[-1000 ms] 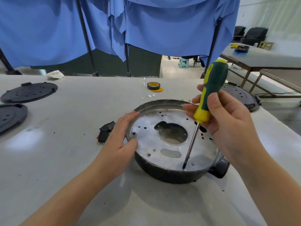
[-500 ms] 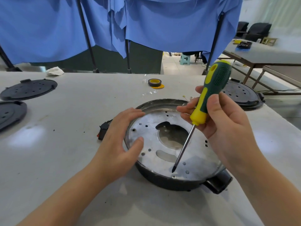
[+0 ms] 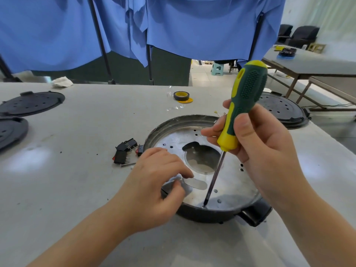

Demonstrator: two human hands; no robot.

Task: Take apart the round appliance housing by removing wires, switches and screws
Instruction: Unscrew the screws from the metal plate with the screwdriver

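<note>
The round appliance housing (image 3: 231, 189) lies on the white table, a black shell with a silver metal plate full of holes and a central opening. My right hand (image 3: 260, 143) grips a green and yellow screwdriver (image 3: 242, 101); its tip stands on a screw (image 3: 204, 206) at the plate's near edge. My left hand (image 3: 156, 182) holds the housing's near-left rim, fingers curled over the edge onto the plate. Removed black switches (image 3: 126, 153) with red rockers lie just left of the housing, a loose screw (image 3: 128, 164) beside them.
Black perforated round covers lie at the far left (image 3: 30, 103), left edge (image 3: 9, 132) and right (image 3: 279, 110). A roll of black and yellow tape (image 3: 181, 96) sits further back. Blue cloth hangs behind the table. The table's right edge runs close to the housing.
The screwdriver tip moved from above the plate down onto the screw at the near edge. My left hand slid along the rim toward the near side, uncovering the switches.
</note>
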